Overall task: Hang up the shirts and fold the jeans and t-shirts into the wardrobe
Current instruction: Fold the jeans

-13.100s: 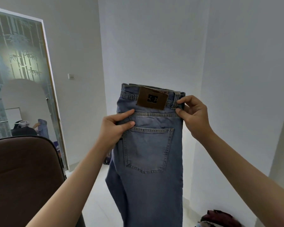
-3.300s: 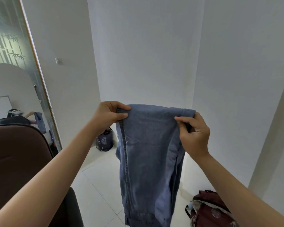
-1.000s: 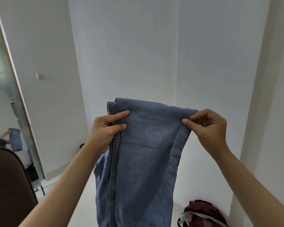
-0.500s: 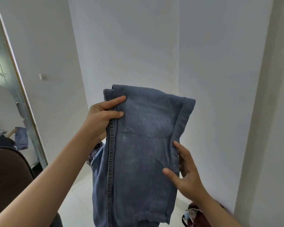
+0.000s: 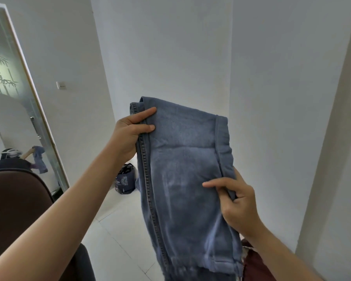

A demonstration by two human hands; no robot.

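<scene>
left hand pinches jeans top edge | right hand grips side

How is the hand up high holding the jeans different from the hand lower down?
The left hand grips the jeans at the top corner by the stitched seam; the right hand pinches the opposite edge, halfway down. The left thumb lies flat across the front; the right fingers curl around the edge. Both hold the same jeans.

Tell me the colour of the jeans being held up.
Faded light blue denim jeans, with a darker stitched seam down the left edge, seen in the head view.
</scene>
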